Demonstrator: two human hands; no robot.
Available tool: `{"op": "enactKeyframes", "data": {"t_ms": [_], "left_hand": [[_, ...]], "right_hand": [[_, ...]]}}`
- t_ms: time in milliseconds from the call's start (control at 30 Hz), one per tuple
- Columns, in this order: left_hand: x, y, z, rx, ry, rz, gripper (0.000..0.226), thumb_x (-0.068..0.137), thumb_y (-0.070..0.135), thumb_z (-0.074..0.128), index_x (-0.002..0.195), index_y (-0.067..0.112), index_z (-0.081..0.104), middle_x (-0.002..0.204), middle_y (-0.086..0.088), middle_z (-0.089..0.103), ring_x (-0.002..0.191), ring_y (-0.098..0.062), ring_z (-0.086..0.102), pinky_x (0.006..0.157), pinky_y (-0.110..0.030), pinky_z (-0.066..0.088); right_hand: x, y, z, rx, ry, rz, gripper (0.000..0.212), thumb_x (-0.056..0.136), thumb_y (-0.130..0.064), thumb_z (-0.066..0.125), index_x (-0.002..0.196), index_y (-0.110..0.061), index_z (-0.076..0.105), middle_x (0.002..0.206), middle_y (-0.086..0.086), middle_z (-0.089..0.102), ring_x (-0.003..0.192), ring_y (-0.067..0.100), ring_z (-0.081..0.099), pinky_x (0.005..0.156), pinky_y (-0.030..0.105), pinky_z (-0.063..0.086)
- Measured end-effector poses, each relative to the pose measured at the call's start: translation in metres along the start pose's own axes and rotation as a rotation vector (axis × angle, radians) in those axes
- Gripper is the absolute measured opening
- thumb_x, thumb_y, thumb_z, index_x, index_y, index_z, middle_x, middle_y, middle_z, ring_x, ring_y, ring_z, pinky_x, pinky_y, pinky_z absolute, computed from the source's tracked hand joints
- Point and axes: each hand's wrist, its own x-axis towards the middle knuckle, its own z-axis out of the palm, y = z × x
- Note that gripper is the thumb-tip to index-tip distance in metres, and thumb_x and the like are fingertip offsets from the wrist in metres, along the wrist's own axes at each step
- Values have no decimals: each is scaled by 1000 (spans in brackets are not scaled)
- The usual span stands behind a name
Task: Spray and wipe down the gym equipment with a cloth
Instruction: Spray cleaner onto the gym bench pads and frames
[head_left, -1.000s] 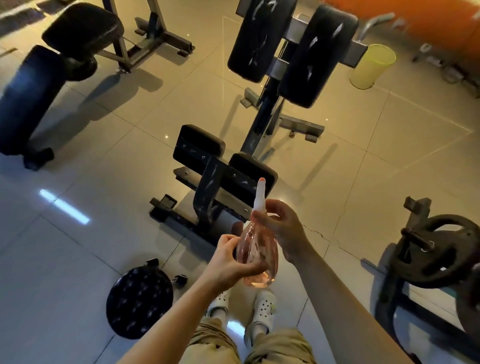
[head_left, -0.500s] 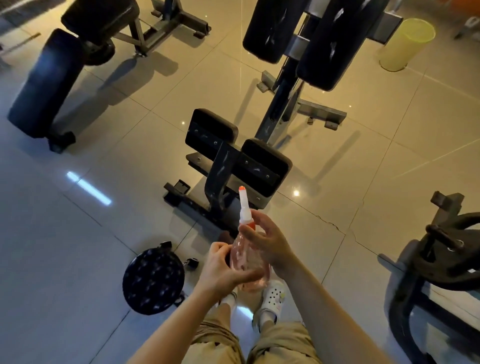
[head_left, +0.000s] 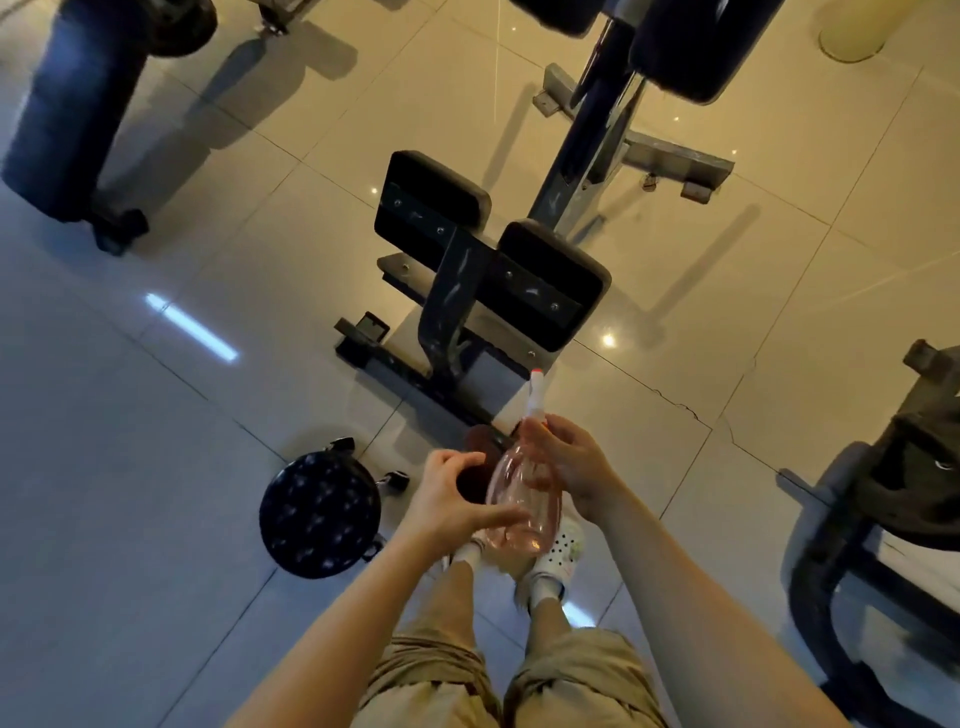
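Gym: padded bench machine (head_left: 498, 270) on steel frame, second padded bench (head_left: 67, 104) at left, weight plates on rack (head_left: 909, 467) at right, round stool (head_left: 319, 514), glossy tiled floor (head_left: 156, 415).

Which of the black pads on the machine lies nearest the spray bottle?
The lower right pad, directly beyond the spray bottle; the other pads lie farther away.
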Motion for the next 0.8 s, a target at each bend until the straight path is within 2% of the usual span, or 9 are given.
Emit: {"op": "enactKeyframes", "data": {"t_ms": [67,133,200,300,367,467,533,700,800], "left_hand": [[1,-5,-13,-33,71,5,79,67,38,85,134,19,49,122,9,34,108,-3,35,83,-8,34],[1,-12,-26,-84,133,-8,78,65,39,83,133,17,52,123,6,36,110,-6,37,86,-11,35],[2,-18,-34,-89,184,-21,74,66,41,80,132,18,55,125,5,37,114,-10,39,92,-19,36],[3,-26,-38,-92,230,-37,65,72,41,77,129,19,56,126,3,40,115,-14,43,84,-14,37],[3,-31,-36,-109,233,-50,62,73,41,76,128,19,56,125,3,41,114,-14,44,81,-13,38],[6,-35,-30,-145,218,-66,62,70,45,74,125,19,58,121,3,42,114,-16,46,90,-24,47],[7,-35,-25,-180,202,-82,62,72,43,74,125,17,58,121,2,43,113,-16,47,91,-28,50],[9,-33,-19,-185,183,-42,42,87,21,71,126,16,58,114,10,42,111,-15,49,97,-35,50],[10,-24,-22,-161,178,2,36,91,6,64,125,16,59,119,5,43,115,-19,49,100,-37,48]], "right_hand": [[8,8,-2,26,-17,67,29,91,-35,62,103,-9,62,86,7,60,78,19,59,68,34,54],[14,14,0,-32,-45,98,26,93,-34,62,101,-9,63,87,8,61,76,18,60,61,28,54],[18,20,4,-168,-57,122,24,93,-35,62,100,-12,66,89,7,64,78,18,62,60,24,52],[20,31,5,-294,-69,148,12,93,-35,62,93,-22,61,88,-1,62,77,9,59,59,18,46],[21,38,3,-336,-79,160,17,93,-36,62,102,-23,55,91,-6,58,79,4,56,61,16,43],[24,45,-2,-368,-130,191,40,90,-39,65,123,-20,52,103,-5,57,89,5,56,69,19,46],[25,51,-7,-436,-157,218,51,89,-43,65,130,-16,51,112,-1,58,94,10,58,77,25,48],[14,57,-19,-471,-130,231,39,89,-41,65,116,-14,57,105,5,63,90,16,62,83,33,54],[4,45,-29,-444,-41,206,48,85,-45,69,120,-15,57,110,5,63,98,20,63,91,42,54]]}}
